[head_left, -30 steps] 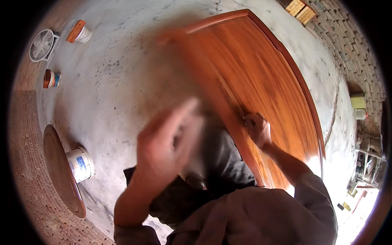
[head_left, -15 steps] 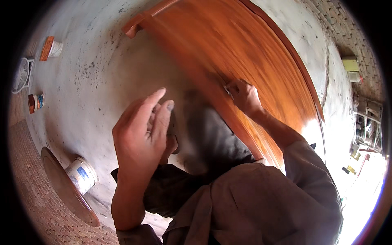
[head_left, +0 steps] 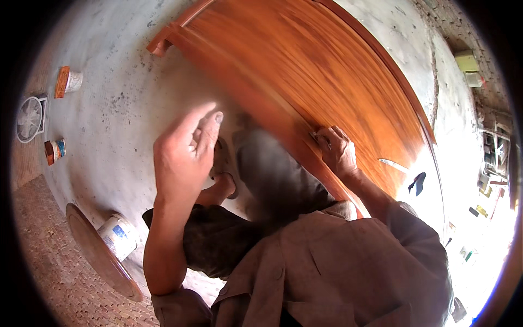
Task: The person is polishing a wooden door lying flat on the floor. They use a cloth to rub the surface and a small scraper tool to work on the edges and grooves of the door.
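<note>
Right hand pressed on the near edge of the large orange-brown varnished wooden door panel, fingers curled, grasp unclear. Left hand raised at nine o'clock of it, open, empty, above the grey concrete floor. White paint tin at seven o'clock.
</note>
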### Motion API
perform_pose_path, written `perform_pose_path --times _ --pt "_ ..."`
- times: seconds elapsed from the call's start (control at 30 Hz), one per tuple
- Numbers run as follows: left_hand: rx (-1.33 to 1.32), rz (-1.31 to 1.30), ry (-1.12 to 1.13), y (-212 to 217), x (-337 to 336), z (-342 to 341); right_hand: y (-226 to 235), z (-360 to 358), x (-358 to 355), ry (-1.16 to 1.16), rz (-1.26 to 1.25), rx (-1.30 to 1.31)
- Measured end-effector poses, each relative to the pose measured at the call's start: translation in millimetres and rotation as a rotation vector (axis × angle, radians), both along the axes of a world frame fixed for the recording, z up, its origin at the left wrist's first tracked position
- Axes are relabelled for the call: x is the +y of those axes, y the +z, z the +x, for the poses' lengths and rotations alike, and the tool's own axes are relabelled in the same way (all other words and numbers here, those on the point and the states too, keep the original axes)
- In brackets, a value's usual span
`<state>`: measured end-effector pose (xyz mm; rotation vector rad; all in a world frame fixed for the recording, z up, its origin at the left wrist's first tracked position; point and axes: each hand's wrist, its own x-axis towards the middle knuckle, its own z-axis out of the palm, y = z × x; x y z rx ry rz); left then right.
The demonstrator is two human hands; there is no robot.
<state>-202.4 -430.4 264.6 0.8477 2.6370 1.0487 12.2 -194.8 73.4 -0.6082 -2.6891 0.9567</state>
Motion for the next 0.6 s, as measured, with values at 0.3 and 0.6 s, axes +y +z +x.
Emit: perform_pose_path --times 0.3,0.6 --pt "-0.005 0.055 0.024 7 13 -4 -40 -150 -8 -0.018 0.108 0.149" --pt "0.118 0.06 -0.028 8 -6 -10 -38 -234 -26 0.064 0.033 0.187"
